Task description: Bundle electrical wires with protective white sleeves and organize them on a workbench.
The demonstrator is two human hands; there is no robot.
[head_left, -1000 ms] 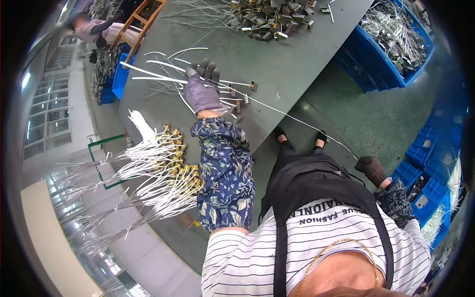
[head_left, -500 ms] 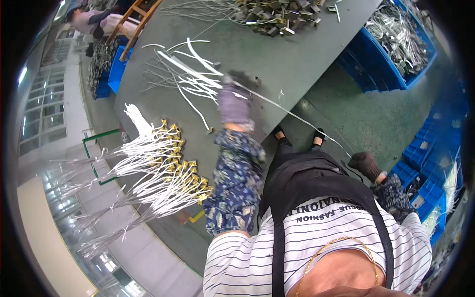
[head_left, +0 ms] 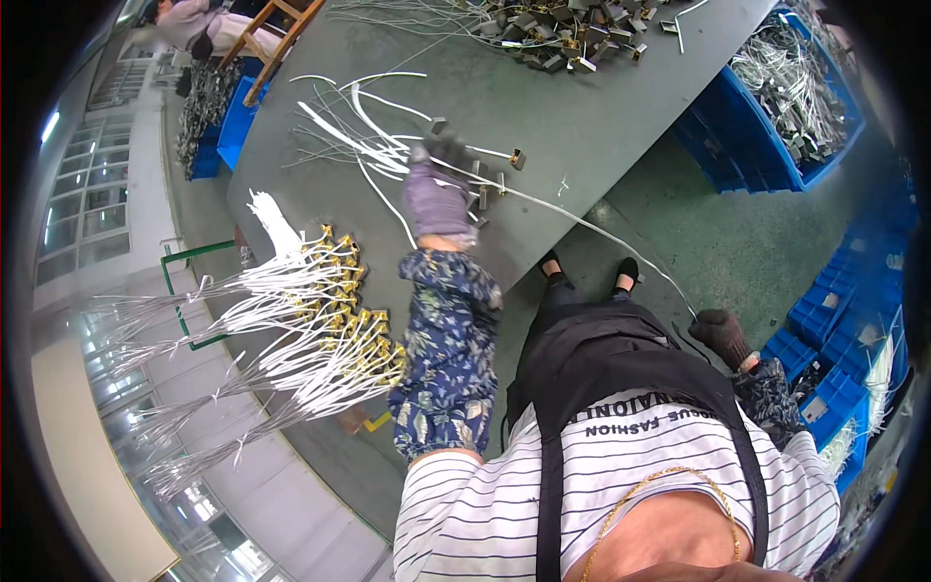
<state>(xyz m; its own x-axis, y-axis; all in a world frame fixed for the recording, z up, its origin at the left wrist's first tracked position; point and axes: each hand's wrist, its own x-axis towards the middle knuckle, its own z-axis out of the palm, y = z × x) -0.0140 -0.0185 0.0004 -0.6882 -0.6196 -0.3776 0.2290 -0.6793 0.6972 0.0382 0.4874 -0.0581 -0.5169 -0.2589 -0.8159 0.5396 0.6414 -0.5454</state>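
My left hand (head_left: pixel 441 194), in a purple-grey glove with dark fingertips, is over the table among loose white wires (head_left: pixel 373 155). Its fingers are closed where one long white wire (head_left: pixel 582 221) meets them, though the grip is partly hidden. That wire sags across the table edge to my right hand (head_left: pixel 722 335). The right, in a dark knitted glove, is a fist around the wire's far end, out over the floor. Small dark metal end pieces (head_left: pixel 482 199) lie just right of my left hand, several attached to wires.
Bundled white wires with gold-coloured ends (head_left: pixel 335 291) lie at the table's left edge. A heap of dark metal pieces (head_left: pixel 572 34) covers the far side of the grey table (head_left: pixel 572 116). A blue crate (head_left: pixel 727 126) of wires and blue bins (head_left: pixel 839 301) stand right. A person (head_left: pixel 194 24) is far left.
My left hand has moved left over the table, uncovering metal end pieces to its right. The long wire still runs between both hands. My right hand has hardly moved.
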